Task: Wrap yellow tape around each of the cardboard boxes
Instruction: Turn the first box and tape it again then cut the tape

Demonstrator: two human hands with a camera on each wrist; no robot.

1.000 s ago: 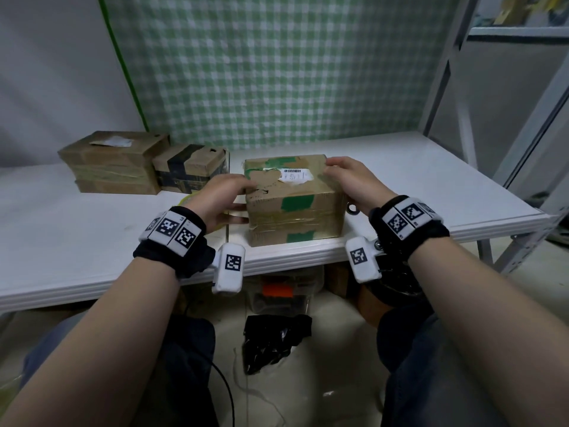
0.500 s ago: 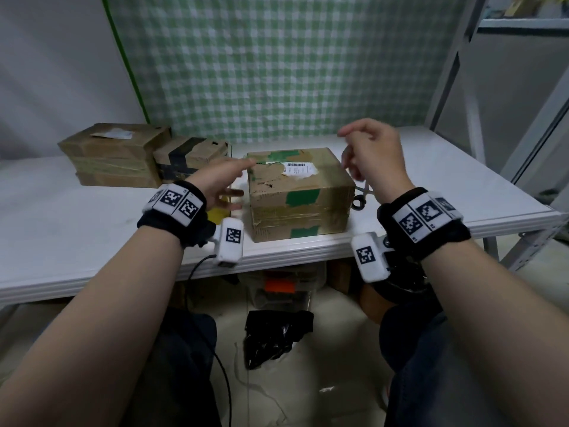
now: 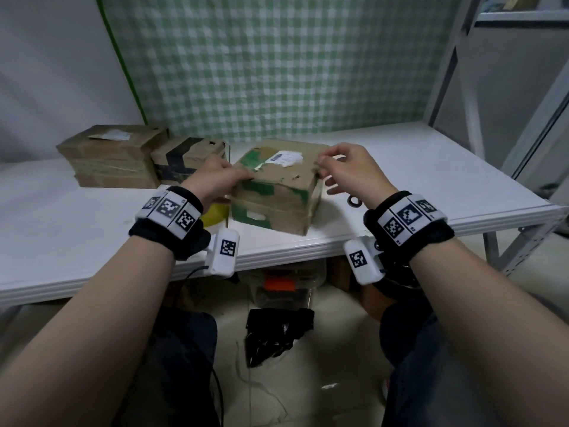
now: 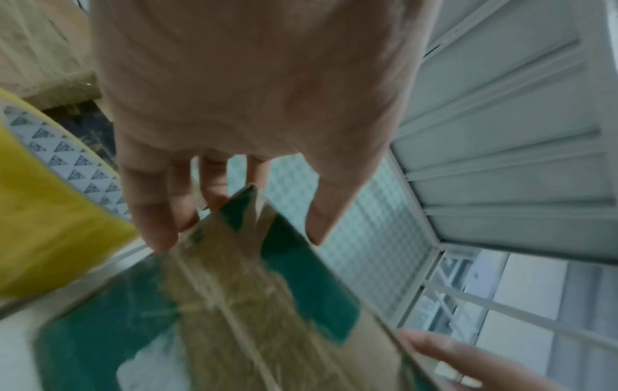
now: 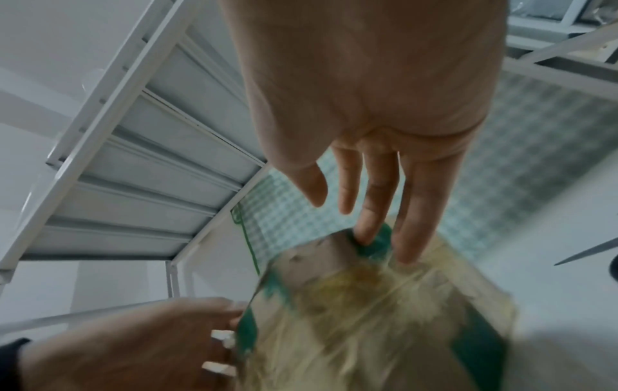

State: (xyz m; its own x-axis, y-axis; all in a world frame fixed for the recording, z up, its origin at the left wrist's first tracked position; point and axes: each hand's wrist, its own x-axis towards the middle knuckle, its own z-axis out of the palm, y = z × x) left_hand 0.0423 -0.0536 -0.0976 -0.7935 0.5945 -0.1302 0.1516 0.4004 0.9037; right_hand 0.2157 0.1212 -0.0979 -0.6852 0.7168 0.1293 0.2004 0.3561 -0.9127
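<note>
- left hand (image 3: 215, 180) grips near-left top corner of cardboard box (image 3: 277, 195), fingers curled over the edge
- right hand (image 3: 351, 171) pinches box's top right edge
- box between both hands, on white bench (image 3: 400, 167), turned at an angle
- yellow tape roll (image 3: 217, 212) just under left hand, beside box
- two more boxes (image 3: 138, 155) beyond left hand

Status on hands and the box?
Left hand and right hand grip the green-patched box, turned askew. Yellow tape roll beside it. Scissors nearby.
</note>
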